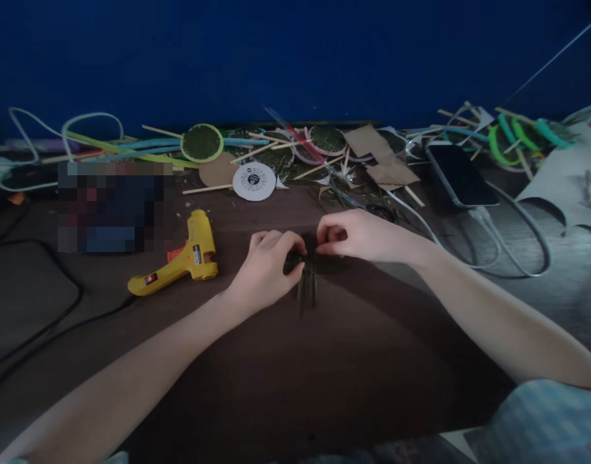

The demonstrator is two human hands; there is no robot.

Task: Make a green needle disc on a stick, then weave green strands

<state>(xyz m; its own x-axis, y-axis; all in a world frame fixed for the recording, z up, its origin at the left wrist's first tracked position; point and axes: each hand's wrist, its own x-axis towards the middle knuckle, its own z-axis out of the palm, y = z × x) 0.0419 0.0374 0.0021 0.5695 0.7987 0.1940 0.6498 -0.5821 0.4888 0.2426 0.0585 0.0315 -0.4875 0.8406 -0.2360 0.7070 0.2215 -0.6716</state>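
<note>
Over the middle of the dark table, my left hand (272, 264) is closed, thumb and fingers pinching a bundle of thin dark green strips (309, 289). Loose ends of the strips hang towards me below the fingers. My right hand (349, 235) is just to the right, its thumb and fingertips pressed together at the far end of the same bundle. Whatever lies between the right fingertips is too dark and small to make out. Left of my left hand, a yellow glue gun (191, 258) lies on its side, with an orange trigger and a black cord.
Along the blue wall lie round fans on sticks, such as a yellow-rimmed one (202, 143), a white paper disc on a stick (254, 182) and cardboard pieces (385, 158). A phone (462, 174) with a white cable (493, 238) rests at right. A blurred patch (114, 206) is at left.
</note>
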